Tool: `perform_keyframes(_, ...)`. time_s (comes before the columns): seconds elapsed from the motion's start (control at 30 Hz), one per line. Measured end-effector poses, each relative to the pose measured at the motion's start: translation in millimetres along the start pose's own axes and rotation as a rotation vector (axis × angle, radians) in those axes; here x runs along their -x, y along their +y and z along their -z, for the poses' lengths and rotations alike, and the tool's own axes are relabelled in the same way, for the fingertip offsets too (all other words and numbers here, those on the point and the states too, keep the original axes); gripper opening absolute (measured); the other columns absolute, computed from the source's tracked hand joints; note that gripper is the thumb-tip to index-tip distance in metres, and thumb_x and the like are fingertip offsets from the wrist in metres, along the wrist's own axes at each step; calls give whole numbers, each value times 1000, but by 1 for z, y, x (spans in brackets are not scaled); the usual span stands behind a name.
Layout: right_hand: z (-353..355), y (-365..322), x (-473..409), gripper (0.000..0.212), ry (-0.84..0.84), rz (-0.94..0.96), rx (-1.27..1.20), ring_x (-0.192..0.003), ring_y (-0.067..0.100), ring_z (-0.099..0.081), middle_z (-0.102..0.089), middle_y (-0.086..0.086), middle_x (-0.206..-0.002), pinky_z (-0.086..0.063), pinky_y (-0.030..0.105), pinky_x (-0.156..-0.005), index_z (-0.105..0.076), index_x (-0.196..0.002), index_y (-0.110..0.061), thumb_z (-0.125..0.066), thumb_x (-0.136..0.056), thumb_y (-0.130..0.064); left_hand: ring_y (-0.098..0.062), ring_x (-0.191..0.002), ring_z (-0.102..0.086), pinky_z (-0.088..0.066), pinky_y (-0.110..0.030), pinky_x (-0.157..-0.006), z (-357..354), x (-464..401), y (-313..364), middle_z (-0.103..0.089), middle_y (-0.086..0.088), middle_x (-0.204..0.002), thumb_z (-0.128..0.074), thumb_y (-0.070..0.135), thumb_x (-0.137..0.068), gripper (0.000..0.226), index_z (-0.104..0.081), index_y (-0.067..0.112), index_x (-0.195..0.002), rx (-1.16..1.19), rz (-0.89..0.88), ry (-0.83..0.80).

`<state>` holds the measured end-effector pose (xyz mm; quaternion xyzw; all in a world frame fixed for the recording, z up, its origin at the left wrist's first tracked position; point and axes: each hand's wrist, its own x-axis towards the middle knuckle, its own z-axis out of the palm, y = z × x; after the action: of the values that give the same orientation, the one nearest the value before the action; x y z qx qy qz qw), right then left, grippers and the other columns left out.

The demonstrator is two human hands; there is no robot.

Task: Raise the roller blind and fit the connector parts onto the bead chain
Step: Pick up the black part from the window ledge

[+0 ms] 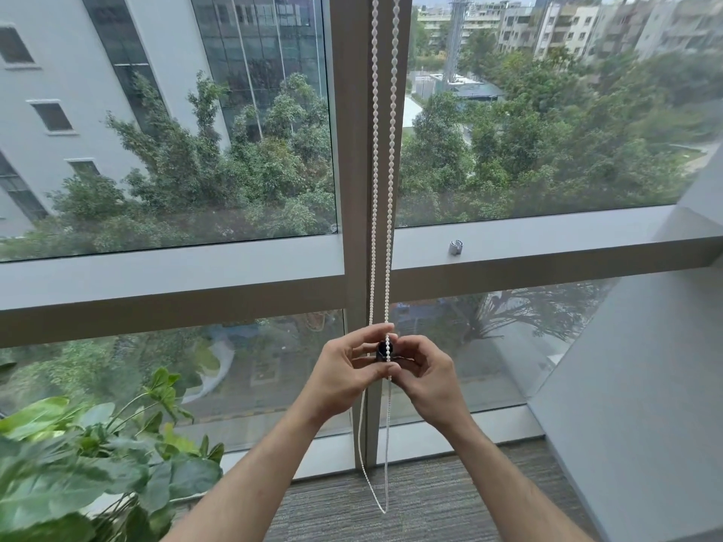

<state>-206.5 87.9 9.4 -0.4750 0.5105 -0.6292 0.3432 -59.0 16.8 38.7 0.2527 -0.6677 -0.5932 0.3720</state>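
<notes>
The bead chain hangs in two white strands down the window mullion straight above your hands, passes between them, and loops just short of the carpet below your wrists. No blind fabric shows anywhere over the glass, so the raising looks done, though the roller itself is out of view and you cannot confirm it. What you are on now is the fitting: your left hand and right hand meet fingertip to fingertip, both with fingers curled in a pinch around a small dark connector part that sits against the right-hand strand, with several beads lying across its face. Whether those beads are seated in it or only resting on it is too small to tell. A second piece, a small grey clip-like part, stands on the window ledge up and to the right of your right hand, well apart from the chain, so at least that one seems left to fit. A leafy plant sits down to the left of your left forearm
</notes>
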Motion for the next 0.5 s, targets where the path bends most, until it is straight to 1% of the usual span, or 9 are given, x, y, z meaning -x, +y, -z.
perform_keyframes(0.1,4,-1,-3,26,-18,0,9,-100,26,-73,-75,11,-103,-58,41,-90,-68,-101,-18,-79,-78,-11,-19,-105,-72,-55,-29,-91,-1,0,-3,-76,2,-111,-83,11,-74,54,-69,40,-117,-10,-15,25)
perform_keyframes(0.2,10,-1,-7,25,-16,5,31,-96,28,-73,-74,12,-98,-58,37,-89,-70,-96,-20,-77,-79,-3,-17,-102,-72,-56,-26,-89,-3,-1,-3,-77,1,-107,-84,12,-73,52,-71,39,-115,-12,-25,45)
perform_keyframes(0.27,15,-1,-11,25,17,5,58,-91,24,-73,-74,8,-92,-58,32,-86,-70,-94,-20,-73,-80,0,-14,-100,-72,-56,-24,-86,-3,-2,-2,-77,1,-105,-85,10,-72,51,-72,38,-113,-10,-29,50)
perform_keyframes(0.33,22,-1,-19,29,96,-3,111,-85,22,-72,-74,7,-87,-58,32,-81,-68,-93,-24,-69,-81,2,-11,-96,-72,-55,-22,-85,-4,-1,-2,-78,2,-103,-85,8,-72,51,-73,38,-111,-13,-26,58)
perform_keyframes(0.37,25,0,-26,30,153,-15,140,-83,23,-71,-73,6,-85,-59,34,-79,-68,-93,-25,-67,-82,2,-9,-94,-71,-55,-21,-85,-5,-1,-2,-78,3,-102,-85,6,-71,51,-73,39,-110,-12,-22,64)
perform_keyframes(0.43,33,0,-42,27,276,-61,170,-80,27,-70,-71,5,-83,-60,43,-78,-66,-93,-26,-66,-84,0,-7,-93,-71,-56,-22,-85,-6,0,-2,-78,5,-101,-84,4,-71,52,-74,40,-108,-10,-14,69)
perform_keyframes(0.5,41,0,-63,22,379,-115,178,-80,23,-68,-68,3,-85,-59,51,-80,-64,-99,-22,-65,-86,-4,-8,-94,-71,-56,-24,-87,-7,1,-2,-78,5,-101,-84,5,-72,52,-74,39,-109,-20,-14,73)
